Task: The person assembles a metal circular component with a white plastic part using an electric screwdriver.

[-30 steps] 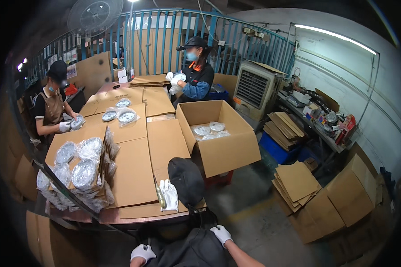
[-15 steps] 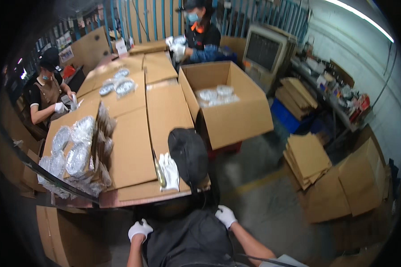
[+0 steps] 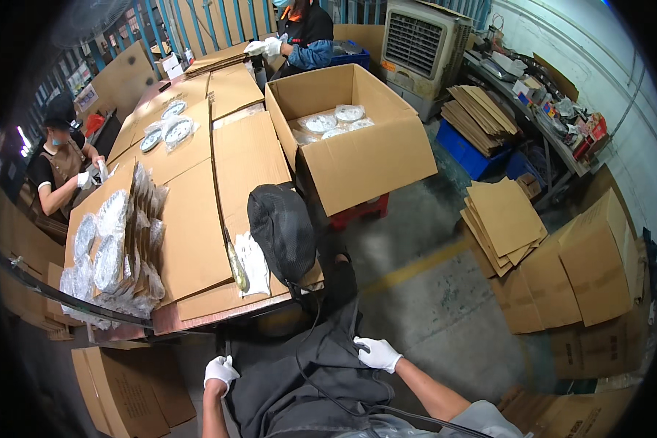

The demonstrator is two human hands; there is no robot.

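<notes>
Both my hands wear white gloves. A black apron (image 3: 299,372) spreads over my lap, below the table's front edge. My left hand (image 3: 221,371) is closed on its left edge, and my right hand (image 3: 377,354) pinches the right edge, holding the cloth outward. A dark cable runs across the apron. Just beyond, on the cardboard-covered table (image 3: 186,241), lie a black mesh bag (image 3: 281,228), a white glove (image 3: 252,264) and a slim tool with a yellowish handle (image 3: 235,266).
Plastic-wrapped round pieces (image 3: 109,244) stand with cardboard sheets at the table's left. A large open carton (image 3: 372,175) holds more, on a red stool (image 3: 361,212). Flattened cardboard (image 3: 505,219) leans at right. One co-worker (image 3: 62,160) sits left; another (image 3: 303,36) stands behind the table.
My view has tilted down and turned slightly right. My hands stay at the apron's edges, the cloth now spread wider. The far co-worker's hands no longer show the pale wrapped piece.
</notes>
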